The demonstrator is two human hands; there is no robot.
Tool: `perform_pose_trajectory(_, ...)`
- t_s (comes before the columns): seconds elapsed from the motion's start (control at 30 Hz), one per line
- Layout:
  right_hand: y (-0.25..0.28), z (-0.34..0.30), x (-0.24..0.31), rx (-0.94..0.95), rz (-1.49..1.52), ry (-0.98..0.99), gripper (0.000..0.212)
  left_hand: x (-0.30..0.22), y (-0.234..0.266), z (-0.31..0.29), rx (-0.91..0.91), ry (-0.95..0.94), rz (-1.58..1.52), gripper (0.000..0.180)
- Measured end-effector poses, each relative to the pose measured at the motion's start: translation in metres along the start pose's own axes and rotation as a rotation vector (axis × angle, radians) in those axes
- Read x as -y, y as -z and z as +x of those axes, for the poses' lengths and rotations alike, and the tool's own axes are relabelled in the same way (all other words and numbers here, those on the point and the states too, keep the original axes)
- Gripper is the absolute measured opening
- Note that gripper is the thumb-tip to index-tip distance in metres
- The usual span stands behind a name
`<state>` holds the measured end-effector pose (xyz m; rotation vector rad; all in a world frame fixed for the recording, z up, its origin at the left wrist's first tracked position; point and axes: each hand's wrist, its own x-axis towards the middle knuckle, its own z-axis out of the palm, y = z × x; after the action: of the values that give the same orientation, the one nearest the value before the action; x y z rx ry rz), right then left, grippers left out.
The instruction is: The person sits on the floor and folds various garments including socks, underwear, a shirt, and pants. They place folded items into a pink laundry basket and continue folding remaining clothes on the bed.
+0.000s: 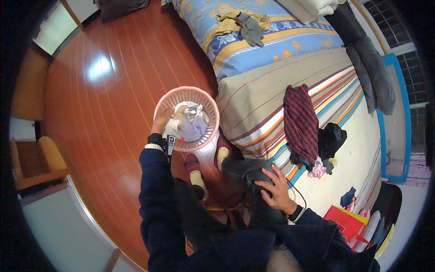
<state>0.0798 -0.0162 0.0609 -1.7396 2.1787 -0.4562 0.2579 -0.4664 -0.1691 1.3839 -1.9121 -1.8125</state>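
Note:
A pink plastic laundry basket (pixel 210 100) stands on the floor in front of my feet, with small white, tan and lavender clothes (pixel 194 129) inside. My left hand (pixel 161 120) reaches over its left rim and touches the clothes beside a white cloth. Its fingers are bunched low among the fabric and partly hidden, so whether they grip anything is unclear. On my right knee rests my right hand (pixel 276 190), palm down with fingers spread, holding nothing.
A dark red striped garment (pixel 301 120) and a black one (pixel 332 139) lie on the striped bed (pixel 253 99) at right. Tan and grey clothes (pixel 250 28) lie on the blue bedding beyond. Red bags (pixel 343 223) stand at lower right. A wooden chair (pixel 50 156) stands at left.

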Motion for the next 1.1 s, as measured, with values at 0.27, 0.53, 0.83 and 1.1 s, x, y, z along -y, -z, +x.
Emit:
perform_pose_trajectory(0.27,0.003,-0.002,0.011,-0.028,0.035,0.074,0.039,-0.131,-0.051,-0.09,0.369,0.142,-1.11,0.023)
perform_pose_trajectory(0.53,0.028,0.012,0.064,-0.405,1.003,-0.321,0.037,-0.196,-0.188,-0.282,0.446,-0.009,-0.915,0.026)
perform_pose_trajectory(0.83,0.054,-0.12,0.057,-0.463,0.653,-0.347,0.019,-0.19,-0.226,-0.395,0.734,0.043,-0.541,0.035)
perform_pose_trajectory(1.1,0.061,-0.177,0.024,-0.564,1.586,-0.533,0.019,-0.213,-0.268,-0.432,0.904,0.004,-0.439,0.032)
